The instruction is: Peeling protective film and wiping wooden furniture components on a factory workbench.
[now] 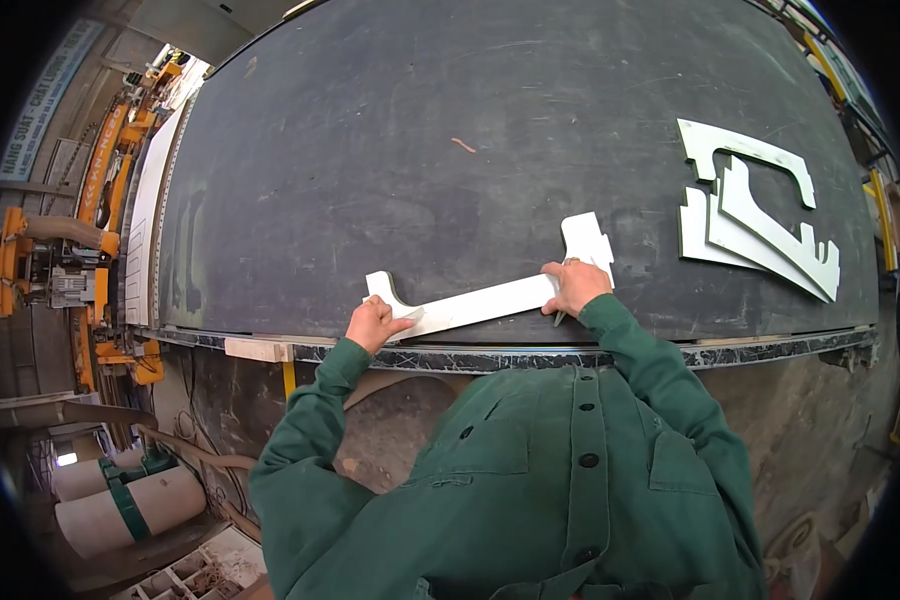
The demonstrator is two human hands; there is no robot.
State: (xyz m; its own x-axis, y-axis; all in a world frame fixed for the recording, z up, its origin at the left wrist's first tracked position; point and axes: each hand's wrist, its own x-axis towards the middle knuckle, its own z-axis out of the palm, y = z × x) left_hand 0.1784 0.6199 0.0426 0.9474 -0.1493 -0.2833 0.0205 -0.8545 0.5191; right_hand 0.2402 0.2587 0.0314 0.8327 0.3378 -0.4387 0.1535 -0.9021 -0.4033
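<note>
A long white cut board (485,302) with an upturned lobe at each end lies near the front edge of the dark tabletop (410,150), its right end slightly farther from me. My left hand (371,324) is closed on its left end, the thumb lying along the top face. At the right end, my right hand (577,288) grips the board just below its wider, notched head. A small greyish-green sliver shows under the right fingers; I cannot make out what it is.
To the right lie several overlapping white cut boards (760,235), with an arched white board (748,148) just beyond them. A small wood block (258,349) sits at the table's front edge. Orange machinery (100,240) stands along the left side. White cylinders (160,505) lie lower left.
</note>
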